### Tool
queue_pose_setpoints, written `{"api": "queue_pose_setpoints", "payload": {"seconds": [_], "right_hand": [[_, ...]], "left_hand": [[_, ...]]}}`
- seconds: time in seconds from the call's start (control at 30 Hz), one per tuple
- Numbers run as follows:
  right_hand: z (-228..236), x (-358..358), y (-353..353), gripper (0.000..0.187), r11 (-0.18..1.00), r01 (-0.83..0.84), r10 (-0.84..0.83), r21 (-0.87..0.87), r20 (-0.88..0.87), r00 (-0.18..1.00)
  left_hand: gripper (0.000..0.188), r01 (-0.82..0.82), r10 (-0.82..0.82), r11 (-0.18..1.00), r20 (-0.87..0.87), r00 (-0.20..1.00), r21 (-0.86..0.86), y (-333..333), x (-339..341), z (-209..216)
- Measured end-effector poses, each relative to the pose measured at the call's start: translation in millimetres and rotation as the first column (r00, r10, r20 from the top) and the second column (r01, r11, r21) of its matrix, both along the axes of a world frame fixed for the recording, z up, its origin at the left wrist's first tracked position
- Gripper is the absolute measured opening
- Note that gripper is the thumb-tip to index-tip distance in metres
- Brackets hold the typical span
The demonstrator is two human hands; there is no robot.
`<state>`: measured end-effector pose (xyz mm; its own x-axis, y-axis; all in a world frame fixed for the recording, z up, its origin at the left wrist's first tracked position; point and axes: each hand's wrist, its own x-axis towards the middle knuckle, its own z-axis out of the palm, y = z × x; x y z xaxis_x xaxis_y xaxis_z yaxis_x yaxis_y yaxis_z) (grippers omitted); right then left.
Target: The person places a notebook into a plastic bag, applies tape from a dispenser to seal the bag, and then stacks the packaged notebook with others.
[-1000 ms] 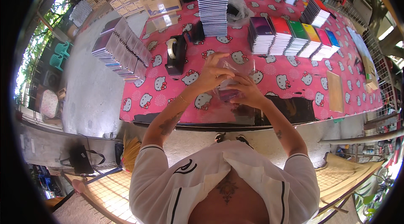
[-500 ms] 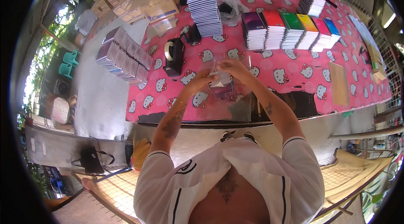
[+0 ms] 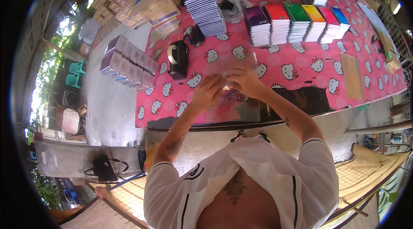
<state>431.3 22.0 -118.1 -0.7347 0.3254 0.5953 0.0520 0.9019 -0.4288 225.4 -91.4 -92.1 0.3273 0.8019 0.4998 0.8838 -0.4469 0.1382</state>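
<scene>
Low over the near edge of the table, both my hands work at a clear plastic wrapper [image 3: 241,63] with a small purple notebook [image 3: 232,95] under it. My left hand [image 3: 208,91] lies along the left side, its fingers together and closed on the plastic. From the right, my right hand [image 3: 246,82] bends its fingers over the wrapper's upper part, gripping it. The fingertips of the two hands nearly meet, and they hide much of the notebook. A black tape dispenser [image 3: 178,60] stands to the left of my hands.
Beyond my hands runs a row of notebook stacks [image 3: 297,23] in several colours. A tall notebook stack [image 3: 205,12] stands at back left, beside a crumpled plastic bag [image 3: 232,3]. Wrapped notebooks [image 3: 129,63] sit at the left edge. Flat brown cardboard [image 3: 352,76] lies right.
My hands have come down and nearer to me with the wrapper, from a raised pinch to lying lower over the notebook. The whole view has shifted slightly.
</scene>
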Motion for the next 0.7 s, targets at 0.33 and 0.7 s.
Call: {"api": "queue_pose_setpoints", "payload": {"seconds": [0.33, 0.7], "right_hand": [[6.6, -24.0, -3.7, 0.040, 0.938, 0.240, -0.205, -0.251, 0.158, 0.966], [-10.6, -43.2, -21.8, 0.041, 0.677, 0.293, -0.366, -0.675, 0.036, 0.930]], "left_hand": [[0.035, -0.115, 0.278, 0.897, 0.343, 0.897, -0.427, 34.8, -7.6, 12.8], [0.039, -0.800, 0.800, 0.589, 0.224, 0.556, -0.113, 6.7, -237.7, -72.7]]}}
